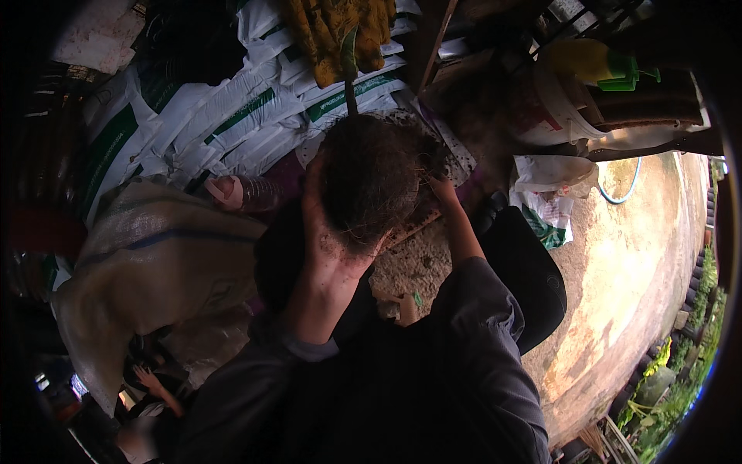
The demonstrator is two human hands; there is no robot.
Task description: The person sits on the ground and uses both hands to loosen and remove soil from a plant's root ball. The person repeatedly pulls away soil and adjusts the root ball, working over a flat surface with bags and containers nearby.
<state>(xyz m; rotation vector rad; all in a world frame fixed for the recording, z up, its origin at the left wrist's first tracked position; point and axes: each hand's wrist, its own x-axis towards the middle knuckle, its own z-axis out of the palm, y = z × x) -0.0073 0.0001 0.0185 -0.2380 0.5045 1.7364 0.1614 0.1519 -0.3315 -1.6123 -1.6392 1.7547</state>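
In front of me I hold a plant by its dark, hairy root ball (371,174). A thin stem (351,95) rises from it to a narrow green leaf (348,52). My left hand (336,249) cups the near and left side of the root ball, soil sticking to the skin. At the other side, my right hand (443,188) reaches to the loose roots and dark soil; its fingertips are partly hidden, so I cannot tell whether they grip. Beyond it lies a pale, soil-specked sheet or board (458,153).
White plastic sacks with green bands (243,116) are stacked ahead. A woven sack (168,243) and plastic bottle (261,194) lie left. At right are a white bucket (550,110), a yellow bottle with green top (597,64) and concrete floor (626,278). Another person's hand (149,380) shows lower left.
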